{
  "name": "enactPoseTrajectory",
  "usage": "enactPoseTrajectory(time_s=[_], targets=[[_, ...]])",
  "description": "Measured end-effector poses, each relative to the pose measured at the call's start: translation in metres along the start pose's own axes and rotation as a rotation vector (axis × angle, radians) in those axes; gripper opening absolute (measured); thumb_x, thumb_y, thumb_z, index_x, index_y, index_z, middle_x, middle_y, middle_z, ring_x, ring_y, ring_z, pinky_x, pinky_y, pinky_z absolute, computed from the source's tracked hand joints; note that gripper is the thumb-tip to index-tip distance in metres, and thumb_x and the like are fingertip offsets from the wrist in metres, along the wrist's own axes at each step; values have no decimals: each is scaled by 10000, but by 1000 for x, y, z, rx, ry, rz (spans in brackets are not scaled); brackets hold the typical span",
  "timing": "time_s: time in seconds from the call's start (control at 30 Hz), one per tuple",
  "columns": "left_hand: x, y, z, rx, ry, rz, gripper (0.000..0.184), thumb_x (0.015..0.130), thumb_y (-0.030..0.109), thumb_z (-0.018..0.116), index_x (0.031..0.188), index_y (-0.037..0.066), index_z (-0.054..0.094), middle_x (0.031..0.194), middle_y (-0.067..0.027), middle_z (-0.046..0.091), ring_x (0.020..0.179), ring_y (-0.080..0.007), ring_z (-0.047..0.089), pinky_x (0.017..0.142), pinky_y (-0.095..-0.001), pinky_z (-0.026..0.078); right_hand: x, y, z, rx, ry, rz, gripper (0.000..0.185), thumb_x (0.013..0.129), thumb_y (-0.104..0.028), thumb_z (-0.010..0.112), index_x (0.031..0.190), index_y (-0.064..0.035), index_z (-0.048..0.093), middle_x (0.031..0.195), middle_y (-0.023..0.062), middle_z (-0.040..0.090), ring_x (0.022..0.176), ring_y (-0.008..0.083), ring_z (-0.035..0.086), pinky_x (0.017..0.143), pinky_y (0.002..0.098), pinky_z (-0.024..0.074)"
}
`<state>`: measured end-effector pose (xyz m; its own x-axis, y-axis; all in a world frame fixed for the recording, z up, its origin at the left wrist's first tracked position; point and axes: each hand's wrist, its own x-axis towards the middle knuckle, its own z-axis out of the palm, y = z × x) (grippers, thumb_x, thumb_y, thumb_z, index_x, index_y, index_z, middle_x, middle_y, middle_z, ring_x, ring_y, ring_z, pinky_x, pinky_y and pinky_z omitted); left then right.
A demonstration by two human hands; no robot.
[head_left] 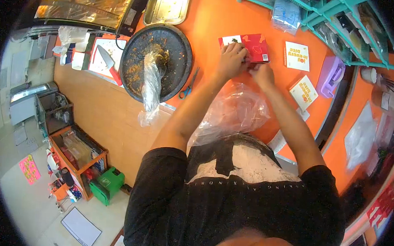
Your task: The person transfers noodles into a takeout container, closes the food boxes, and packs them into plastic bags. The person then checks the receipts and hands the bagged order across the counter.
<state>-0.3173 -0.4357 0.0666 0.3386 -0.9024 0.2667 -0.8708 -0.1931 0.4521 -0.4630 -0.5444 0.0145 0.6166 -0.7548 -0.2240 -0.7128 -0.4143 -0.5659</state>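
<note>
A small red cardboard box (257, 46) with a white end panel lies on the orange table. My left hand (232, 61) is closed over its near left part, fingers curled onto the top. At the box's near edge, my right hand (262, 76) has its fingers drawn together on the cardboard; its fingertips are partly hidden. A crumpled clear plastic bag (238, 108) lies between my forearms, just in front of my shirt. Two white printed cards or flat boxes, one upper (297, 56) and one lower (303, 93), lie to the right of the red box.
Left of my arms sits a round dark tray (133, 59) with crumbs and a plastic-wrapped utensil (151, 91). Blue-handled scissors (187, 88) lie beside it; a red-handled knife (108, 64) rests further left. A purple case (331, 77) and teal racks (318, 18) stand right.
</note>
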Motion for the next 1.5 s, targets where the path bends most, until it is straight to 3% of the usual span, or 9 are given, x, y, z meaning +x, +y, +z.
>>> enactPoseTrajectory(time_s=[0.2,0.27,0.5,0.73,0.87,1.07,1.27,1.4,1.5], targets=[[-17,18,-46,-179,57,-91,463,795,175,764,1209,71,586,1291,-164,568,1239,-375,522,1029,-465,432,1,-35,-98,-183,-51,-64,278,814,-272,732,986,-73,644,1011,224,693,888,382,669,732,472,533],[-39,30,-93,-228,55,-171,457,805,174,766,1210,61,587,1264,-177,576,1240,-379,519,1036,-478,425,21,-43,-107,-155,63,-605,522,794,-255,771,1254,-127,559,1320,217,574,1160,370,585,918,477,492],[-154,92,-188,-81,27,-584,603,826,264,790,1306,18,520,1250,-212,569,1163,-391,565,1012,-480,445,76,-77,-85,-635,-35,-1255,941,733,-298,836,1531,-235,342,1430,180,460,1350,378,425,1115,557,314],[-221,113,-172,184,-231,-906,667,798,378,807,1310,51,532,1163,-193,639,1112,-384,596,942,-505,467,63,-89,-80,-517,-252,-987,982,661,-313,865,1505,-227,371,1326,214,500,1243,402,499,1035,521,405],[-228,91,-159,-101,-156,-978,298,900,316,696,988,32,672,855,-196,701,822,-386,679,738,-517,514,2,-104,-111,58,-285,-931,1029,676,-225,880,1501,-165,268,1362,165,428,1299,343,452,1091,507,376],[-230,55,-138,-651,-217,-1057,373,1036,358,529,969,22,675,854,-113,711,740,-237,684,675,-390,528,-148,-114,-67,907,-497,-531,1028,661,-130,863,1415,-127,164,1383,136,326,1354,260,362,1109,457,367],[-221,31,-138,-1404,518,-1191,421,1078,359,442,1001,11,667,872,-44,679,730,-153,616,659,-314,481,-134,-82,-29,281,-418,-1018,853,625,-265,914,1273,-144,373,1353,209,402,1331,410,393,1136,527,300],[-212,34,-129,-1063,402,-1107,419,1083,363,432,962,20,642,796,-34,627,671,-136,578,630,-297,460,-135,-72,-51,-157,-434,-1170,800,599,-360,915,1200,-131,438,1341,240,416,1262,463,414,1093,557,334],[-212,36,-132,-879,206,-1080,414,1076,378,444,912,22,577,775,-45,604,698,-137,573,647,-314,457,-145,-69,-60,-34,-481,-882,848,623,-294,918,1268,-136,391,1351,231,411,1293,423,410,1088,539,358]])
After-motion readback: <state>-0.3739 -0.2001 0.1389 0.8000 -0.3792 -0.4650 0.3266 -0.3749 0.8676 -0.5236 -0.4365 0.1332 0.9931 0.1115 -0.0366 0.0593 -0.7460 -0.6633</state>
